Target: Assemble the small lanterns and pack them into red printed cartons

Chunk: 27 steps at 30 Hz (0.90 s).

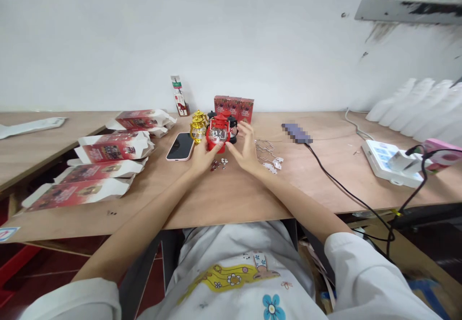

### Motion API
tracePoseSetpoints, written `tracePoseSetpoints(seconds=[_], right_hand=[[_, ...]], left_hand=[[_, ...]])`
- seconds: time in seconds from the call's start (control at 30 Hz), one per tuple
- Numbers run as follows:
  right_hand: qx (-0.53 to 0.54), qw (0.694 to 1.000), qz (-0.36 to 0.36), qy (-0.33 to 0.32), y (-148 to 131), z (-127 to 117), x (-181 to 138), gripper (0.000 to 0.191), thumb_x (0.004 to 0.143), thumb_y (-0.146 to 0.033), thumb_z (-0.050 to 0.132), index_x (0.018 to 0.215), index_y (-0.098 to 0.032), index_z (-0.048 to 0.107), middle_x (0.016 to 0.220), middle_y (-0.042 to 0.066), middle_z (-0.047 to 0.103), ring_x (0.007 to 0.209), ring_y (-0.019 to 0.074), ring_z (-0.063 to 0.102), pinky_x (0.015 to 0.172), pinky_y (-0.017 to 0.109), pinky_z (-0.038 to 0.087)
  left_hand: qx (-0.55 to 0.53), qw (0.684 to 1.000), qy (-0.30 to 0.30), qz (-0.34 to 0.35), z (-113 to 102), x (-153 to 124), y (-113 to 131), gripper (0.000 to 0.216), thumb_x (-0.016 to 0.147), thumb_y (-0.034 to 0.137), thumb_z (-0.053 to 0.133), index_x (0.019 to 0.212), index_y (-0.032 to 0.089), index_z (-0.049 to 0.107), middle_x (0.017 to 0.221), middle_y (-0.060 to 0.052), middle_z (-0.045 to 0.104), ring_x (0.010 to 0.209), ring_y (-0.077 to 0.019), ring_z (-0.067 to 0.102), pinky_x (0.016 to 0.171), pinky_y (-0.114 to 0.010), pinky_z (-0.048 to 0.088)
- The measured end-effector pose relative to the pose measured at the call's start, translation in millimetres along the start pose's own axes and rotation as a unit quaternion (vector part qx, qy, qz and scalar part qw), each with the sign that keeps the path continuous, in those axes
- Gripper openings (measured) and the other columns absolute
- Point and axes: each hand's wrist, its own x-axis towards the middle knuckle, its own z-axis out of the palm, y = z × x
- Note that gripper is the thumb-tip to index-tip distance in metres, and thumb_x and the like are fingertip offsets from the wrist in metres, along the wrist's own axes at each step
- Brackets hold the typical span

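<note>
A small red toy lantern (218, 133) stands on the wooden table (231, 195). My left hand (202, 156) grips its base from the left, fingers closed on it. My right hand (246, 150) is open just to the right of the lantern, fingers spread, touching nothing that I can make out. A gold lantern (198, 125) and a black one (233, 128) stand right behind the red one. Small metal bits (218, 164) lie on the table between my hands.
Several flat red-and-white cartons (108, 154) lie at the left. A phone (180, 146) lies face up beside the gold lantern. A red box (234, 106) stands at the back. Wire hooks with tags (269, 155), a power bank (296, 133), cables and a power strip (388, 161) are at the right.
</note>
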Motion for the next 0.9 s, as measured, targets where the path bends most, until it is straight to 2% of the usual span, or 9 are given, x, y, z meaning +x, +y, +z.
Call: tracePoseSetpoints(seconds=[0.1,0.2,0.37,0.47,0.57,0.7,0.77,0.83,0.9], right_hand=[[0.126,0.982,0.134,-0.034,5.5,2.9,1.8,0.076,0.080,-0.060,0.064,0.139,-0.023,0.033,0.139,0.015,0.050,0.122,0.0251,0.057,0.103,0.044,0.050],[0.188,0.959,0.194,-0.088,11.3,3.8,1.6,0.072,0.073,-0.063,0.068,0.128,-0.022,0.045,0.123,0.011,0.064,0.111,0.0240,0.065,0.100,0.043,0.052],[0.071,0.972,0.217,-0.060,24.5,-1.5,-0.2,0.069,0.071,-0.055,0.073,0.126,-0.021,0.048,0.118,0.011,0.067,0.107,0.0259,0.065,0.099,0.046,0.049],[-0.002,0.975,0.220,-0.043,32.7,-3.3,-2.0,0.068,0.072,-0.051,0.073,0.127,-0.020,0.047,0.121,0.013,0.064,0.110,0.0273,0.062,0.100,0.048,0.046],[-0.045,0.972,0.228,-0.017,37.6,-0.7,-5.0,0.059,0.077,-0.048,0.069,0.123,-0.018,0.048,0.121,0.015,0.064,0.110,0.0279,0.061,0.098,0.048,0.046],[-0.096,0.974,0.202,0.026,36.3,2.8,-8.8,0.057,0.083,-0.047,0.062,0.126,-0.015,0.045,0.125,0.019,0.057,0.116,0.0286,0.055,0.100,0.050,0.044],[-0.119,0.978,0.159,0.058,32.6,1.8,-9.2,0.055,0.086,-0.047,0.057,0.128,-0.014,0.042,0.127,0.020,0.053,0.120,0.0289,0.051,0.103,0.052,0.041],[-0.140,0.981,0.101,0.087,27.1,-0.6,-8.6,0.050,0.089,-0.042,0.052,0.129,-0.015,0.041,0.128,0.020,0.050,0.123,0.0292,0.047,0.105,0.054,0.038],[-0.161,0.981,0.043,0.101,20.5,-3.1,-7.7,0.044,0.090,-0.035,0.050,0.129,-0.016,0.042,0.128,0.019,0.049,0.123,0.0291,0.046,0.106,0.055,0.038]], left_hand=[[-0.023,0.997,-0.053,0.040,4.0,-6.7,6.3,0.050,0.082,0.051,0.059,0.116,0.014,0.057,0.114,-0.012,0.068,0.105,-0.0259,0.064,0.092,-0.039,0.050],[-0.005,0.994,-0.101,0.050,3.8,-7.7,6.3,0.052,0.082,0.051,0.059,0.120,0.015,0.055,0.122,-0.013,0.065,0.113,-0.0273,0.061,0.099,-0.042,0.047],[0.039,0.990,-0.137,0.002,-4.8,-0.2,-2.2,0.052,0.080,0.050,0.059,0.119,0.016,0.055,0.130,-0.014,0.061,0.122,-0.0278,0.057,0.105,-0.043,0.043],[0.135,0.986,-0.100,0.023,-11.7,2.3,0.3,0.035,0.081,0.038,0.055,0.108,0.016,0.060,0.118,-0.012,0.067,0.113,-0.0267,0.061,0.101,-0.043,0.045],[0.246,0.964,-0.071,0.075,-20.2,4.5,10.5,0.025,0.080,0.027,0.050,0.099,0.018,0.063,0.107,-0.010,0.069,0.104,-0.0270,0.062,0.095,-0.043,0.046],[0.362,0.927,0.001,0.097,-45.7,11.2,27.3,0.022,0.079,0.028,0.051,0.096,0.019,0.063,0.106,-0.014,0.066,0.109,-0.0331,0.057,0.097,-0.049,0.041],[0.398,0.910,0.102,0.056,-65.5,13.5,32.4,0.025,0.079,0.029,0.054,0.100,0.017,0.062,0.112,-0.016,0.064,0.117,-0.0368,0.051,0.101,-0.056,0.034],[0.433,0.881,0.190,-0.031,-85.5,13.4,32.8,0.031,0.077,0.029,0.058,0.103,0.013,0.060,0.119,-0.023,0.060,0.122,-0.0424,0.046,0.100,-0.064,0.030],[0.447,0.853,0.240,-0.124,-101.6,11.6,28.7,0.040,0.074,0.033,0.065,0.104,0.007,0.058,0.129,-0.031,0.051,0.127,-0.0504,0.038,0.095,-0.074,0.026]])
